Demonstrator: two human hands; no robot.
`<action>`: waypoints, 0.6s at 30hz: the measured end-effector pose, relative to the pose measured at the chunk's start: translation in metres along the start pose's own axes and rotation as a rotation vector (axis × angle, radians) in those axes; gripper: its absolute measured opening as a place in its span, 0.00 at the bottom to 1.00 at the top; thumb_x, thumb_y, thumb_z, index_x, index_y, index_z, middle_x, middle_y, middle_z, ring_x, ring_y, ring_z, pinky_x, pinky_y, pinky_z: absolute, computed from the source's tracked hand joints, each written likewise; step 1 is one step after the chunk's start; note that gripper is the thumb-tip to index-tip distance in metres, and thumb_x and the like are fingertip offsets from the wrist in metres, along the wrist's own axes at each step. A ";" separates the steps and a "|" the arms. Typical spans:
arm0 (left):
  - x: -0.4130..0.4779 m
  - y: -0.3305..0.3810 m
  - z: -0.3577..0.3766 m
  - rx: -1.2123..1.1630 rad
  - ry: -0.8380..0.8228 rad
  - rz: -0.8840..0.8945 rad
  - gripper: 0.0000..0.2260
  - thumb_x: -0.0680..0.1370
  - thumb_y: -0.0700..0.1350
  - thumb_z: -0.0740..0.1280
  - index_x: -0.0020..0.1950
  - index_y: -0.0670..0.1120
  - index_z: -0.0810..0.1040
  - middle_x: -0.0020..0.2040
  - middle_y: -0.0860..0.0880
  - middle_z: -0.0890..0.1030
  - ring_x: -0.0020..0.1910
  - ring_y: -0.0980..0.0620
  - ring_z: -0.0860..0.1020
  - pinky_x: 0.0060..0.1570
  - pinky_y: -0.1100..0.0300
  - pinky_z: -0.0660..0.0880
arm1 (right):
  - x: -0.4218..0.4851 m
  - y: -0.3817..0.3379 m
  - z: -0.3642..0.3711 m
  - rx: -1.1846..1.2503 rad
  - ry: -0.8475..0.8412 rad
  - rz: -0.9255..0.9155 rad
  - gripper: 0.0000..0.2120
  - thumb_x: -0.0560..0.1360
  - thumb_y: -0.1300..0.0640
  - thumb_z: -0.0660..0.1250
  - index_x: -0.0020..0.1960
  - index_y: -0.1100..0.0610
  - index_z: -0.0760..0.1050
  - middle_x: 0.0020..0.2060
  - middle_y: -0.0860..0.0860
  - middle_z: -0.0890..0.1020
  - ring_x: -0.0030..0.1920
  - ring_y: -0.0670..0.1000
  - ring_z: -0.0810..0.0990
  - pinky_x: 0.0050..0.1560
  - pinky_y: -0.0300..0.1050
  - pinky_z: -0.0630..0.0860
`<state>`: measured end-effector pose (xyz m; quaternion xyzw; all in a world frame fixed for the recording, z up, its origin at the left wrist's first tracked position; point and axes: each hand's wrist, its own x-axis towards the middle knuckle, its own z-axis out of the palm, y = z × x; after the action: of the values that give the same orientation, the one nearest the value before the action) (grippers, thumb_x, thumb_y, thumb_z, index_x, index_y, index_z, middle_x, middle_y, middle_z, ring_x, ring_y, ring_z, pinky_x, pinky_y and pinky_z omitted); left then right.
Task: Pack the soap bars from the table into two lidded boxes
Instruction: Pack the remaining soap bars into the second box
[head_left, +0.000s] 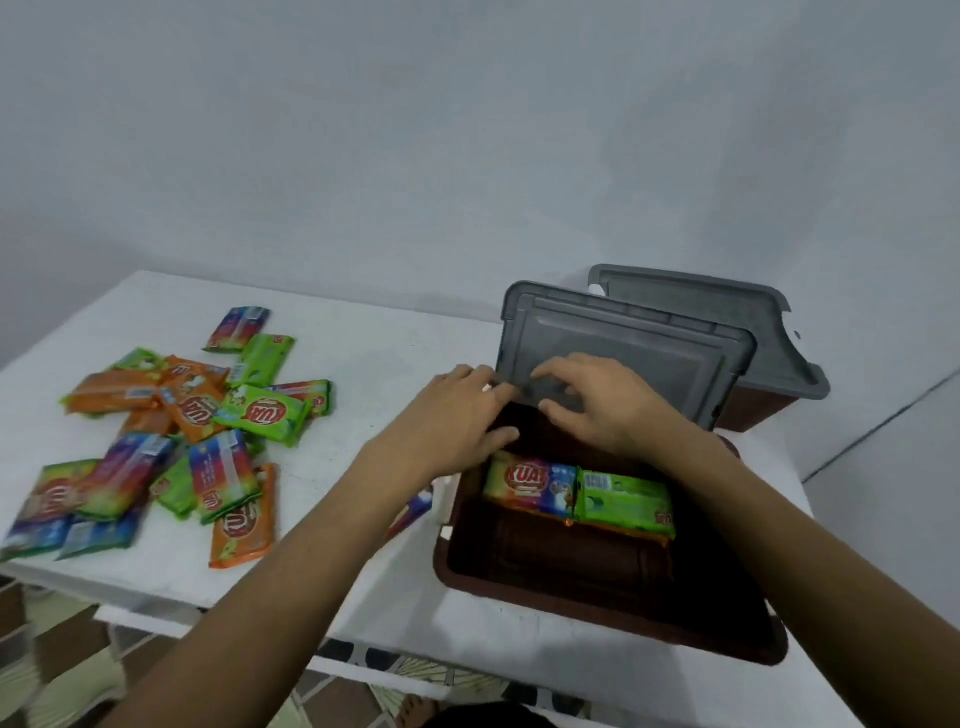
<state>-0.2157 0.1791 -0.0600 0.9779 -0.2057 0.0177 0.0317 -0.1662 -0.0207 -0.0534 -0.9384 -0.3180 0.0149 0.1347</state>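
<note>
Left hand (457, 410) and right hand (597, 402) both grip the grey lid (639, 358) at the brown box's (571, 566) twelve o'clock rim, above a soap bar (535, 483) reading "KUA".

**Both hands on lid over open box**

Left hand (457, 410) and right hand (597, 400) grip the near edge of the tilted grey lid (649, 358) over the brown box (613, 626). Just below the hands, inside the box: multicolour soap bar (530, 483), green soap bar (623, 501). Soap pile (192, 431) lies left of the left hand on the desk (374, 353).

White table (389, 353): heap of wrapped soap bars (249, 415) at left, open brown box (571, 561) and lidded box (753, 410) at right.
</note>
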 end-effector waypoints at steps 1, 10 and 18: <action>-0.003 -0.013 -0.004 -0.011 0.004 -0.045 0.23 0.80 0.57 0.58 0.72 0.49 0.66 0.68 0.46 0.70 0.65 0.45 0.69 0.61 0.52 0.67 | 0.014 -0.007 -0.002 0.006 -0.004 -0.012 0.19 0.77 0.46 0.63 0.66 0.49 0.70 0.57 0.51 0.77 0.57 0.53 0.77 0.56 0.51 0.74; -0.046 -0.161 0.012 -0.139 -0.044 -0.504 0.22 0.80 0.54 0.60 0.73 0.49 0.66 0.69 0.44 0.69 0.66 0.44 0.68 0.64 0.48 0.69 | 0.140 -0.084 0.033 -0.002 -0.122 -0.172 0.28 0.79 0.47 0.60 0.77 0.50 0.57 0.73 0.53 0.66 0.70 0.56 0.66 0.69 0.51 0.65; -0.096 -0.251 0.038 -0.049 -0.201 -0.613 0.28 0.77 0.42 0.62 0.76 0.49 0.59 0.76 0.44 0.60 0.73 0.41 0.61 0.69 0.44 0.64 | 0.226 -0.143 0.110 -0.046 -0.305 -0.266 0.36 0.76 0.44 0.64 0.78 0.52 0.52 0.75 0.54 0.61 0.72 0.59 0.63 0.68 0.56 0.66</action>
<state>-0.2010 0.4445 -0.1161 0.9901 0.0962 -0.0943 0.0389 -0.0832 0.2509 -0.1091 -0.8777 -0.4561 0.1319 0.0643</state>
